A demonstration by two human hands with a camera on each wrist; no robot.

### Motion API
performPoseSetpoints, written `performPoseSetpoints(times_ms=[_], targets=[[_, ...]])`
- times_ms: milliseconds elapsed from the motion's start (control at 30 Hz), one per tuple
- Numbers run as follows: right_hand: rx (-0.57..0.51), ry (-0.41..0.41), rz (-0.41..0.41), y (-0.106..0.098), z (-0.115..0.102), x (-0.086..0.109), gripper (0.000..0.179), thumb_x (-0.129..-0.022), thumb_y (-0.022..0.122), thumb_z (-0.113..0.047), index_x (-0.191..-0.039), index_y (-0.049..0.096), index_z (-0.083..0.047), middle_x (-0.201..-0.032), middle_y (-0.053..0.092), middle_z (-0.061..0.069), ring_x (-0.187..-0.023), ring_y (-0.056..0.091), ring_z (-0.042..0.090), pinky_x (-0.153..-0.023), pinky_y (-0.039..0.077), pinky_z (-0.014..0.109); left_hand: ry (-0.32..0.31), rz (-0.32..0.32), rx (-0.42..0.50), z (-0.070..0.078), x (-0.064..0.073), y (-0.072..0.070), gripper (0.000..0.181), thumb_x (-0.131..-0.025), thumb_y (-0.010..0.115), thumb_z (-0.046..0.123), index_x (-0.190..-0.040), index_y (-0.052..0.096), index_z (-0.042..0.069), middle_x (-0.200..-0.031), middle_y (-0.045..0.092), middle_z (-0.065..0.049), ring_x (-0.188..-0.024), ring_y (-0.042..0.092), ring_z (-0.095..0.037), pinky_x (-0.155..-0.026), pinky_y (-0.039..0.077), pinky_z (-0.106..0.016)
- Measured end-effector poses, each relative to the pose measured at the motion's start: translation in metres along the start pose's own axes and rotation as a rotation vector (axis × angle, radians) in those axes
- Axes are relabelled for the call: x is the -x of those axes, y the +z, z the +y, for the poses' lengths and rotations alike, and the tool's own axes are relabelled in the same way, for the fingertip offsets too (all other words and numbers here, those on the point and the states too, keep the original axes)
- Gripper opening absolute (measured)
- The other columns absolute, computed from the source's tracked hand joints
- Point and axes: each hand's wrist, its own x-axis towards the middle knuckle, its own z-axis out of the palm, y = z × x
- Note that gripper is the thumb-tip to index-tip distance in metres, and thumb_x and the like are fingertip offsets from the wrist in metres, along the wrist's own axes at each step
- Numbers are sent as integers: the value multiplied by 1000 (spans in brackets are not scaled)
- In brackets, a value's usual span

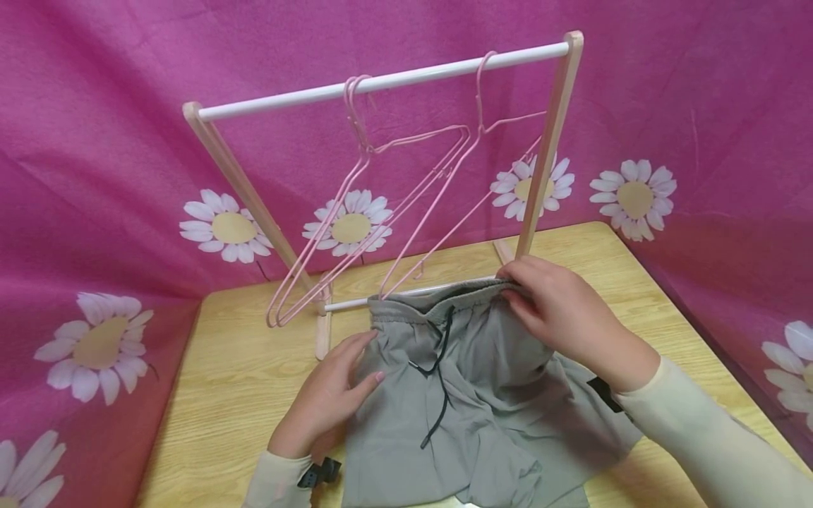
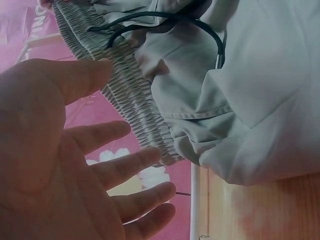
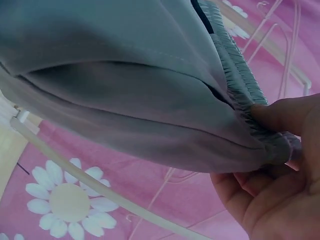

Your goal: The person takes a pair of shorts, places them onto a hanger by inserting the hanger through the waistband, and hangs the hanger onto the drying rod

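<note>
Grey-green shorts with a gathered elastic waistband and a dark drawstring lie spread in front of the rack. My right hand pinches the waistband at its right corner, thumb on the near side, as the right wrist view also shows with the hand at the band's end. At the left side of the shorts is my left hand. Its fingers are spread and fairly straight beside the waistband in the left wrist view; whether they touch the cloth is hard to tell.
Behind the shorts stands a small rack with a white top rail and wooden posts. Pink wire hangers hang from it, two close together and one farther right. A wood-grain table lies below, with pink daisy-patterned cloth around it.
</note>
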Motion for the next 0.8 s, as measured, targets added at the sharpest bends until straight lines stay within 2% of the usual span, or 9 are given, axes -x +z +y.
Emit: performPoseSetpoints(times_ms=[200, 467, 800], targets=[[-6, -34, 28, -8, -5, 2, 29, -90, 84, 0, -114, 70, -10, -102, 72, 2, -92, 68, 19, -83, 63, 47, -14, 18, -28, -1, 3, -4, 70, -103, 76, 36, -165, 47, 21, -169, 48, -4, -156, 46, -30, -125, 41, -59], [-16, -51, 48, -19, -13, 4, 32, -88, 86, 1, -114, 71, -11, -101, 71, -1, -89, 63, 14, -78, 63, 43, -23, 41, -8, 2, 7, -12, 69, -104, 75, 36, -165, 47, 19, -170, 47, -5, -157, 45, -33, -126, 38, -61], [-8, -108, 83, -34, -22, 5, 36, -85, 87, 3, -115, 72, -11, -100, 70, -3, -86, 58, 8, -73, 60, 37, -21, 52, 0, 2, 9, -12, 69, -103, 76, 33, -165, 47, 23, -170, 47, -4, -157, 45, -33, -125, 39, -62]])
